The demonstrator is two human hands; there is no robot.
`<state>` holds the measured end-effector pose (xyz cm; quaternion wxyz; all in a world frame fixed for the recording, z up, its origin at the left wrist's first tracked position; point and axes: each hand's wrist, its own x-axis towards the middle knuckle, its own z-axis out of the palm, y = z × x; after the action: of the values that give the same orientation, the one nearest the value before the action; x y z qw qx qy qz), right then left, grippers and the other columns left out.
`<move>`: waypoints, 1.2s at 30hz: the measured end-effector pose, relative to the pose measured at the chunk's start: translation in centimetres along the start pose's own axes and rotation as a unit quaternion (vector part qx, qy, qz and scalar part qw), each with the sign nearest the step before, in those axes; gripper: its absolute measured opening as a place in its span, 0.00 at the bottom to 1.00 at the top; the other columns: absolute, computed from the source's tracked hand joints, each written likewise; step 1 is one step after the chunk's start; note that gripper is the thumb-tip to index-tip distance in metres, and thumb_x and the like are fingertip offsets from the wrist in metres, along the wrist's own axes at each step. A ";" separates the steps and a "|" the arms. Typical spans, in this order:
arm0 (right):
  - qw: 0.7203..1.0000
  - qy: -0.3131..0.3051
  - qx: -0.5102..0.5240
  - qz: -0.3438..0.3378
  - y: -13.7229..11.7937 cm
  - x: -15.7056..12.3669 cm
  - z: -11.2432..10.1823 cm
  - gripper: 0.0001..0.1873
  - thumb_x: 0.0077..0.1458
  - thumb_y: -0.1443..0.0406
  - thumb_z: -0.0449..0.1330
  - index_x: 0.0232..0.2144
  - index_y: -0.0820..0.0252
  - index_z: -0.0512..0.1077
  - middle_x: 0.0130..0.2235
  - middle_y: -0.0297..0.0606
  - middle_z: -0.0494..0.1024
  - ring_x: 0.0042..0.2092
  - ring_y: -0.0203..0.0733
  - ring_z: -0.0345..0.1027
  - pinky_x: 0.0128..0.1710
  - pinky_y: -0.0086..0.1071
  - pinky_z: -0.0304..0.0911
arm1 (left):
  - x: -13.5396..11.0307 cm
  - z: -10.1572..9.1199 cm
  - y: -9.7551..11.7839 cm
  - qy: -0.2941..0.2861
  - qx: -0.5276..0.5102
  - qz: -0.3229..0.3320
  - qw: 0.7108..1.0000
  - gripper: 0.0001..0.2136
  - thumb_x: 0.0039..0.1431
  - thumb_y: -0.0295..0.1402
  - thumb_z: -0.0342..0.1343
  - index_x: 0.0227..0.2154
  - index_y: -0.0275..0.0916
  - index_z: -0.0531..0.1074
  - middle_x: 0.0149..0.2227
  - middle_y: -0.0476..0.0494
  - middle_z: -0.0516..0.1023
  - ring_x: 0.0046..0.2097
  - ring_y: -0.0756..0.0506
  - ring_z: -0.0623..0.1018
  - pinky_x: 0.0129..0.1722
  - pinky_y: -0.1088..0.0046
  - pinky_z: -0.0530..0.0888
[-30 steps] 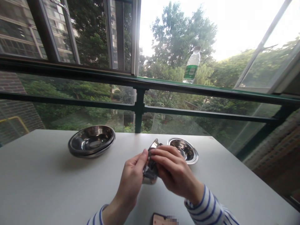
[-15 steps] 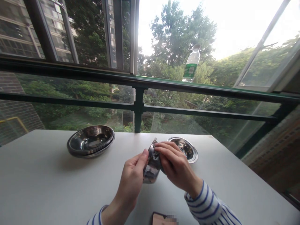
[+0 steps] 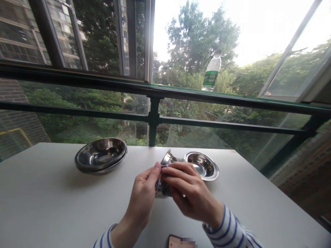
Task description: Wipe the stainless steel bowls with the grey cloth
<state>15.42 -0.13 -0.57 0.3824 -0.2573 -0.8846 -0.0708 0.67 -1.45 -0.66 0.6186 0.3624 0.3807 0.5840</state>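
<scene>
A small shiny metal bowl (image 3: 168,157) is tilted up on its side above the middle of the white table (image 3: 57,210). My left hand (image 3: 144,189) grips its left side, thumb on the rim and fingers behind. My right hand (image 3: 187,187) is closed over a crumpled grey cloth (image 3: 165,189), pressing it against the bowl. Much of the cloth and bowl is hidden by my fingers. Just beyond my right hand, another metal bowl (image 3: 213,174) rests upright on the table.
Several nested metal bowls (image 3: 102,155) stand at the back left. A phone (image 3: 178,242) lies at the near edge of the view. Behind the table run a dark green railing (image 3: 153,120) and glass, with a green-labelled plastic bottle (image 3: 212,75) above the rail.
My right hand has slid left and slightly down across the bowl with the cloth. The bowl has turned in my left hand, showing more of its shiny upper part. The other bowls stay put.
</scene>
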 end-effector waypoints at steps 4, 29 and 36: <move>0.999 0.020 -0.015 0.031 0.0 0.0 0.2 0.16 0.56 0.71 0.51 0.48 0.60 0.67 0.50 0.42 0.73 0.52 0.46 0.61 0.50 0.43 0.61 | 0.1 -0.1 -0.3 -0.001 -0.001 0.000 1.000 0.15 0.48 0.43 0.59 0.29 0.33 0.76 0.22 0.48 0.71 0.24 0.51 0.69 0.26 0.76 0.68; 0.999 0.017 0.001 0.028 0.0 0.0 0.2 0.15 0.55 0.70 0.51 0.46 0.60 0.68 0.48 0.42 0.74 0.50 0.46 0.63 0.49 0.44 0.62 | 0.1 -0.1 -0.6 0.006 0.005 -0.006 1.000 0.15 0.49 0.42 0.59 0.29 0.33 0.76 0.21 0.49 0.70 0.24 0.53 0.67 0.23 0.79 0.66; 0.998 0.024 -0.040 0.033 -0.3 0.0 0.4 0.17 0.57 0.70 0.50 0.48 0.62 0.66 0.50 0.43 0.72 0.52 0.46 0.61 0.50 0.43 0.60 | 0.2 0.0 -0.5 -0.010 -0.021 -0.007 1.000 0.14 0.50 0.41 0.58 0.32 0.34 0.76 0.25 0.48 0.73 0.26 0.51 0.71 0.25 0.77 0.68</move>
<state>15.01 -0.21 -0.86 0.3946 -0.3000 -0.8627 -0.0999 0.87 -1.29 -1.09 0.6340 0.3522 0.3651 0.5837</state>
